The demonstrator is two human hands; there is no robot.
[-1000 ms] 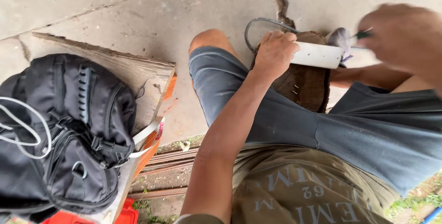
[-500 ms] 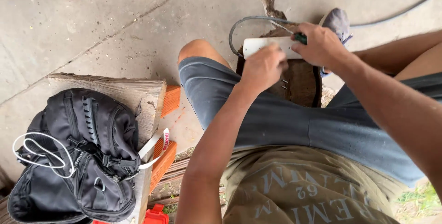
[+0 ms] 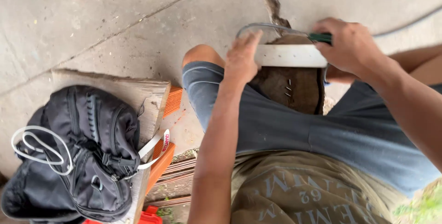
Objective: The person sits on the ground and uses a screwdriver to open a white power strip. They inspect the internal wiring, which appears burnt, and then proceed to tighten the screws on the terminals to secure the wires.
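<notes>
Seen from above, a seated person in blue shorts and an olive printed shirt works over a dark wooden block standing between their knees on a cracked concrete floor. This block is the landmark for everything else.

A flat white strip lies across the far edge of the block. The left hand rests at the strip's left end, fingers curled over it and pressing it down on the block. The right hand is clenched around a green handle just above the strip's right end, and it overlaps that end of the strip. A thin grey metal bow arcs from the handle over the far side of the block toward the left hand. A few small nails stick up from the block's top, nearer the person than the strip.

Well left of the block, a black backpack with a looped white cord lies on a weathered wooden board. Orange ridged bricks sit between the board and the person's left knee.
</notes>
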